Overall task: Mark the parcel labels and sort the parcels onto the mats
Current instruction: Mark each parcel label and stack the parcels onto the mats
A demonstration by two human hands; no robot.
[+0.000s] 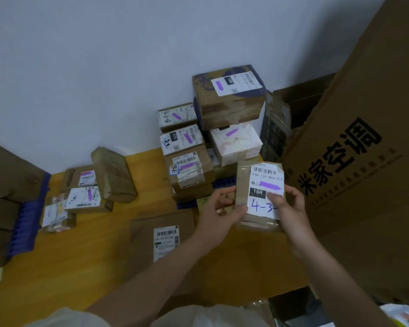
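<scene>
I hold a small brown taped parcel (242, 182) in both hands above the wooden floor. Its white label (266, 185) shows a barcode, "15H" and blue handwriting "4-3-". My left hand (219, 206) grips its left side and my right hand (287, 206) grips its right side, thumb on the label. Behind it a stack of labelled parcels (189, 171) stands on a blue mat (222, 182) against the wall. A flat brown parcel (161, 239) with a white label lies on the floor below my left hand. No pen is visible.
A very large cardboard box (364, 149) with black printed characters fills the right side. More labelled parcels (85, 194) lie at the left, beside another blue mat (26, 223) with brown boxes on it. The white wall (104, 79) runs along the back.
</scene>
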